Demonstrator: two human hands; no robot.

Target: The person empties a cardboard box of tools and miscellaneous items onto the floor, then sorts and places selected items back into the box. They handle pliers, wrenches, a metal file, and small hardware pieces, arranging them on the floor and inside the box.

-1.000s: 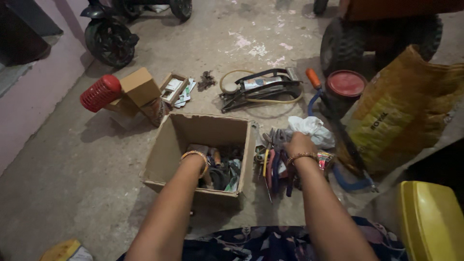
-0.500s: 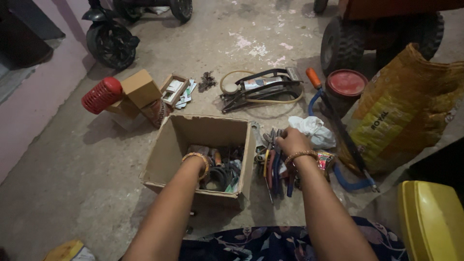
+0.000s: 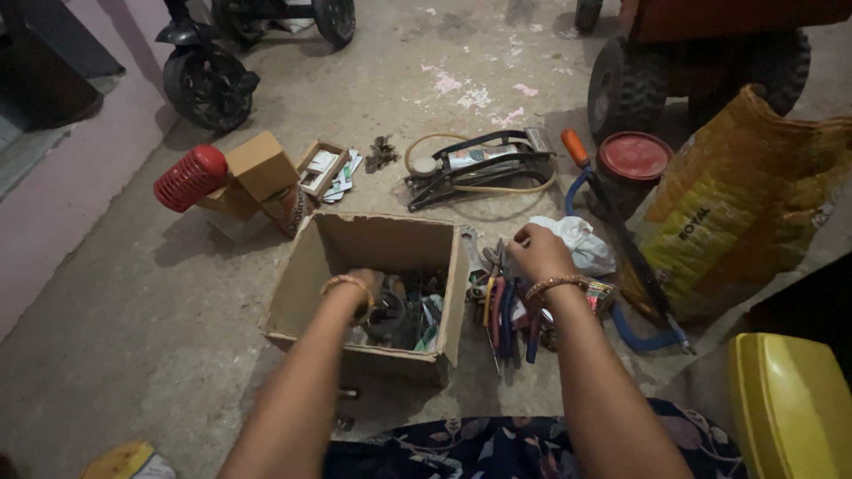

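Light: dim indoors, brightest on the floor (image 3: 461,62) up top.
Shadows: soft, inside the cardboard box (image 3: 373,266).
Sharpness: slightly soft, grainy.

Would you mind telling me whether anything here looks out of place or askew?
The brown carton leans tilted against the red mesh cylinder, and pliers lie loose on the floor beside the cardboard box rather than inside it.

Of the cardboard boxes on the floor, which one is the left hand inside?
The large open cardboard box nearest the person; the left hand reaches among its contents. The small closed box sits farther off beside the red cylinder.
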